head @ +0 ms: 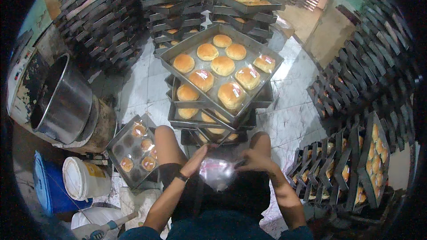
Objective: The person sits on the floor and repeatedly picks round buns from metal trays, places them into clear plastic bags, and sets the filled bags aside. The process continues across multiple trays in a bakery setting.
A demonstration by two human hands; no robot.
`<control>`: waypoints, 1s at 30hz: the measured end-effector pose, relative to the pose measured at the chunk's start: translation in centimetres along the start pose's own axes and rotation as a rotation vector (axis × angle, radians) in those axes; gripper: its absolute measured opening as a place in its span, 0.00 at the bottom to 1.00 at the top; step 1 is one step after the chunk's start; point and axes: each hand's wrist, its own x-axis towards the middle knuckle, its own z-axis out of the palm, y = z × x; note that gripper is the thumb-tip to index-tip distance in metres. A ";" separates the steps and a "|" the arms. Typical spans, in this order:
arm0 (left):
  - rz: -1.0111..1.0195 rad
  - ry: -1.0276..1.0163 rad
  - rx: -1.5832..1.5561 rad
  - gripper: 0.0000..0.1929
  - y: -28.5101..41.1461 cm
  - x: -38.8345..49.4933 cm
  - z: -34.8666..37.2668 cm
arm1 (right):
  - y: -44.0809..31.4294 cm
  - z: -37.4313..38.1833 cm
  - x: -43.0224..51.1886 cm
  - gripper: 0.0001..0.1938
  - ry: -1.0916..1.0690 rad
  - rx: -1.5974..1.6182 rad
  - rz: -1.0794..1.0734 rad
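A stack of clear plastic bags (pixel 217 170) with reddish print lies on my lap. My left hand (pixel 197 160), with a dark wristband, is held flat along the left edge of the bags, its fingers straight. On the bags' other side, my right hand (pixel 257 160) has bent fingers; blur hides whether it pinches anything. Just beyond my knees, a metal baking tray (pixel 168 53) tops a crosswise stack of trays. It carries several golden buns (pixel 223 65). Towards its near and right sides, several are wrapped in clear film with labels, such as the wrapped bun (pixel 231 95).
Beside my left knee, a lower tray (pixel 125 143) bears wrapped buns. A steel mixing bowl (pixel 71 103), a white bucket (pixel 87 178) and a blue drum (pixel 50 183) stand left. Stacked bun trays (pixel 362 173) rise at right, with more tray stacks (pixel 247 8) behind.
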 end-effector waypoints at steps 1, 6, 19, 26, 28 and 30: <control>0.014 -0.077 -0.116 0.33 1.3 -0.1 0.7 | -1.4 -0.8 -1.2 0.19 0.039 0.072 0.008; -0.081 -0.274 -0.092 0.39 6.7 0.2 2.8 | -3.5 -0.2 -3.7 0.23 -0.061 0.586 0.113; -0.305 -0.092 -0.153 0.27 10.3 0.8 0.6 | -4.9 -0.6 -5.3 0.29 -0.134 1.088 -0.355; -0.520 -0.254 -0.266 0.27 14.0 0.5 -1.5 | -9.7 -1.6 -5.2 0.30 0.250 -0.476 -0.474; -0.498 -0.113 -0.307 0.36 15.3 0.4 -2.1 | -10.4 -2.3 -5.7 0.29 0.429 -0.643 -0.360; -0.066 -0.006 -0.381 0.40 16.0 0.6 -1.8 | -11.2 -2.8 -5.2 0.28 0.362 -0.129 -0.289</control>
